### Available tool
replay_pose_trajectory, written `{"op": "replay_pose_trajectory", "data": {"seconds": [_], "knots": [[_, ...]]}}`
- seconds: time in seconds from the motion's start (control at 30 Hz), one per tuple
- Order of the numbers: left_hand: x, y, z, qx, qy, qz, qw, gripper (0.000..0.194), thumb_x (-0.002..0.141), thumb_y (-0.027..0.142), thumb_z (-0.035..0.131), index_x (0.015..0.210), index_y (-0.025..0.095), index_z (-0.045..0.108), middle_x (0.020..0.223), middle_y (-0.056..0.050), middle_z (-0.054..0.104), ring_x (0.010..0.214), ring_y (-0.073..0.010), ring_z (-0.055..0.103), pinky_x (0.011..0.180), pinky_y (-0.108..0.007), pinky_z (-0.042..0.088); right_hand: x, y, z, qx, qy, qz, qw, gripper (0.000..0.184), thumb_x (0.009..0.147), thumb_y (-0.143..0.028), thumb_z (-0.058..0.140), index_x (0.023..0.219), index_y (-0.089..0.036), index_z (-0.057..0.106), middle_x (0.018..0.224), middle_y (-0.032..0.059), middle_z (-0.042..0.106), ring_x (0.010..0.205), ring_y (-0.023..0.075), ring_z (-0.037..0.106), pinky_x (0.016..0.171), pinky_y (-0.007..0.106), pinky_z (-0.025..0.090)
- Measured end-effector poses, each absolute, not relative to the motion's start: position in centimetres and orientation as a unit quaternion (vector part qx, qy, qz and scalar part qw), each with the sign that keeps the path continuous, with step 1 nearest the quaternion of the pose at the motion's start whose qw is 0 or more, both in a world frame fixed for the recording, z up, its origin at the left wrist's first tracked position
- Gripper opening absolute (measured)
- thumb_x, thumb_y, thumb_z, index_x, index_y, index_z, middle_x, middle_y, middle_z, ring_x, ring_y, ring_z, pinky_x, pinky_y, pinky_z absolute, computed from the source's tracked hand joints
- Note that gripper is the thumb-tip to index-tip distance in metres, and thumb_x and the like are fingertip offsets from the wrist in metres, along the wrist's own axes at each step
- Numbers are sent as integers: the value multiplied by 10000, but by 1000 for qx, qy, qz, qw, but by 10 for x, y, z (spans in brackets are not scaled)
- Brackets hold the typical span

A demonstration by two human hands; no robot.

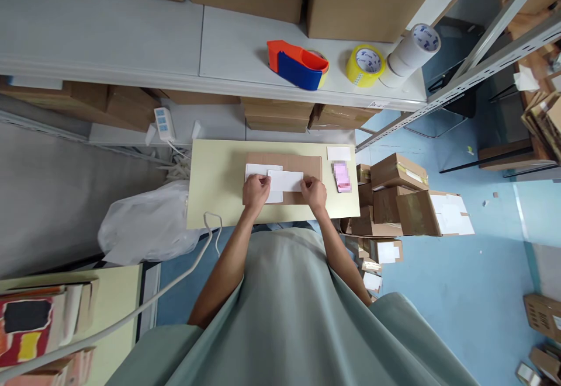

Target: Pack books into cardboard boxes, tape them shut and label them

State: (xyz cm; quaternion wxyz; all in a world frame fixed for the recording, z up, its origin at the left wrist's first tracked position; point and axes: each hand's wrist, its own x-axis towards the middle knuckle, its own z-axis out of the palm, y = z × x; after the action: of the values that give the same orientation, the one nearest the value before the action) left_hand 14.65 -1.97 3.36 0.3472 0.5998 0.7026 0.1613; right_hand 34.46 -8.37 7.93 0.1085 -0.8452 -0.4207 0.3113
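A flat brown cardboard box [312,167] lies on the pale yellow table [219,181] in front of me. Over it, my left hand [256,192] and my right hand [314,193] pinch the two ends of a white paper label [287,180]. Another white label [275,197] lies on the box, partly covered by the held one. Both hands have their fingers closed. To the right of my right hand, a pink printed item [342,177] and a white slip [339,153] rest on the table.
On the shelf [245,41] ahead stand an orange and blue tape dispenser [298,65], a yellow tape roll [364,66] and white rolls [412,53]. Cartons [412,211] are stacked right of the table. A plastic bag [149,219] and a white cable [175,281] are at left.
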Motion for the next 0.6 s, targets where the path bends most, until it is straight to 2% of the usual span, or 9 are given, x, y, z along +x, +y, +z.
{"op": "replay_pose_trajectory", "data": {"seconds": [0.23,0.47,0.6], "knots": [[150,-19,37,597,709,133,351,279,977,357,623,986,174,834,1097,-181,829,1033,-336,768,982,-425,554,343,-83,78,-850,-420,303,99,225,1089,-348,619,1105,-210,796,1157,123,845,1099,284,793,911,332,566],[150,-21,34,612,701,150,334,224,977,340,630,951,192,795,1087,-168,817,1032,-322,757,1002,-421,553,345,-82,76,-855,-425,287,84,230,1094,-344,605,1101,-199,784,1143,153,836,1085,309,789,911,367,575],[150,-23,34,616,699,150,330,238,997,343,605,969,192,787,1110,-176,804,1069,-330,751,1025,-434,550,353,-89,78,-848,-432,299,73,202,1077,-361,656,1070,-214,795,1112,133,844,1071,313,790,911,375,572]]}}
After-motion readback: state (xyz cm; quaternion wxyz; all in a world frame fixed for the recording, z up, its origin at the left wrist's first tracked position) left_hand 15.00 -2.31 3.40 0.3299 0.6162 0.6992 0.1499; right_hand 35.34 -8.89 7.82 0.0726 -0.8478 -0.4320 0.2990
